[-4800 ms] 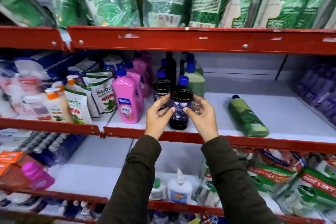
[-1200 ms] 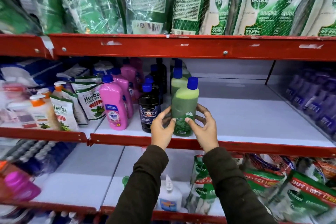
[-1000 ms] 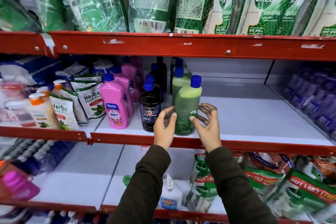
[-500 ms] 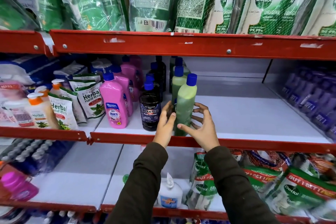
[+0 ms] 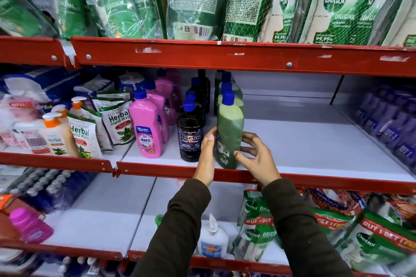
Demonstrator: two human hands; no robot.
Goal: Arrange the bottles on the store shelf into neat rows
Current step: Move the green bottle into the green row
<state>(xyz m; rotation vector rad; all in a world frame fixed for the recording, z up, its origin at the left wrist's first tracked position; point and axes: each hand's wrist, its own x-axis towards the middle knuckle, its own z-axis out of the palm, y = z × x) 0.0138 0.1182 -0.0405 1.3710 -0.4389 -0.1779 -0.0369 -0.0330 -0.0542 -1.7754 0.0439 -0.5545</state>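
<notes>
A green bottle (image 5: 230, 128) with a blue cap stands upright at the front of the white middle shelf (image 5: 315, 146), its narrow side toward me. My left hand (image 5: 207, 155) presses flat against its left side. My right hand (image 5: 256, 159) wraps its lower right side, thumb in front. Two more green bottles (image 5: 227, 87) line up behind it. To its left stand a row of black Bactin bottles (image 5: 191, 139) and a row of pink Shakti bottles (image 5: 146, 132), all with blue caps.
Herbal hand wash pouches (image 5: 119, 123) and orange-pump bottles (image 5: 54, 135) fill the shelf's left section. Purple packs (image 5: 391, 123) line the right wall. Dettol pouches (image 5: 337, 7) hang over the red rail (image 5: 225, 56) above. Dettol packs (image 5: 258, 227) and a white bottle (image 5: 212, 240) sit below.
The green bottle came from lying on the shelf's right to standing in front of the green row. Over the last second both hands turned it from label-forward to edge-on.
</notes>
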